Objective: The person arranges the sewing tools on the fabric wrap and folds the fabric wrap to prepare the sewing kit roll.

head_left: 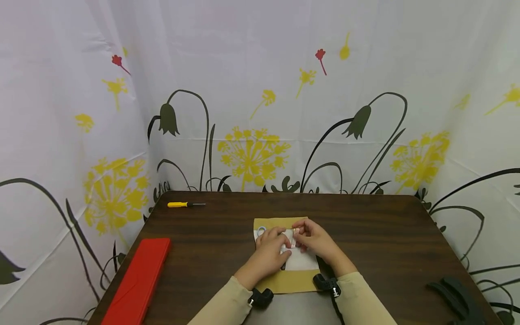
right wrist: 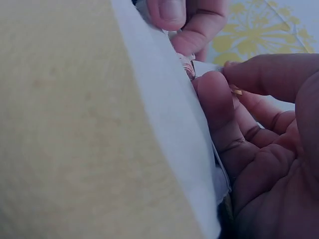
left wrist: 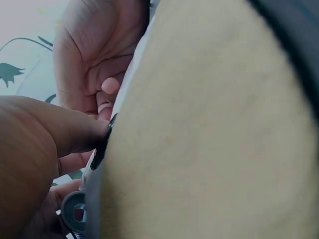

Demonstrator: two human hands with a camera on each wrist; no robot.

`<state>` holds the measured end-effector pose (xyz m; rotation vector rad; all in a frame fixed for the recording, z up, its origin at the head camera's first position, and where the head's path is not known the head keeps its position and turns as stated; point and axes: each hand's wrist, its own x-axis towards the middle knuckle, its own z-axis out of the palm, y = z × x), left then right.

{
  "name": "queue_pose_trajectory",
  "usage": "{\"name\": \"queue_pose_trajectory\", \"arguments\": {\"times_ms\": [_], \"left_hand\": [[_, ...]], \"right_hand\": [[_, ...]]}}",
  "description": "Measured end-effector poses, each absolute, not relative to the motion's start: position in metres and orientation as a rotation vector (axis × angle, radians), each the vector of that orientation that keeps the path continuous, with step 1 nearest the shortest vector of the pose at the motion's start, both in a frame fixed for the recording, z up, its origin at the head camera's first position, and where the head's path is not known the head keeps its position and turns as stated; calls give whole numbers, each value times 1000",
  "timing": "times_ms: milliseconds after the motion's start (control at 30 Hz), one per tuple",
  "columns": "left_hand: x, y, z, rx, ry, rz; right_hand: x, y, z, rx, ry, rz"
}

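Note:
A white sheet (head_left: 302,261) lies on a yellow-tan mat (head_left: 286,285) at the table's near middle. My right hand (head_left: 316,239) pinches a small white piece with reddish print (head_left: 295,232) between thumb and forefinger; in the right wrist view this piece shows as a pale strip (right wrist: 202,67) beside a red striped bit (right wrist: 187,66). Across from it my left hand (head_left: 269,252) rests on the sheet, its forefinger close to the piece. A pale blue ring (head_left: 261,229) lies behind the left fingers. Under the left thumb is a small black thing (left wrist: 103,144), its kind unclear.
A long red case (head_left: 138,280) lies along the table's left side. At the back left is a yellow-handled screwdriver (head_left: 178,205). A dark curved object (head_left: 459,298) sits at the front right. A flower-patterned curtain (head_left: 260,113) hangs behind the table (head_left: 386,234).

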<state>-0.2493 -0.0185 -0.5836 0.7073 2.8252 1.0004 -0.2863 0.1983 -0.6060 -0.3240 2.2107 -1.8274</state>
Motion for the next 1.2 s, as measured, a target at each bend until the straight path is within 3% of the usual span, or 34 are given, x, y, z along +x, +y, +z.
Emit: {"name": "queue_pose_trajectory", "arguments": {"times_ms": [1200], "left_hand": [[-251, -15, -583, 650, 2811, 1112]], "right_hand": [[-290, 204, -604, -398, 2103, -1841]]}}
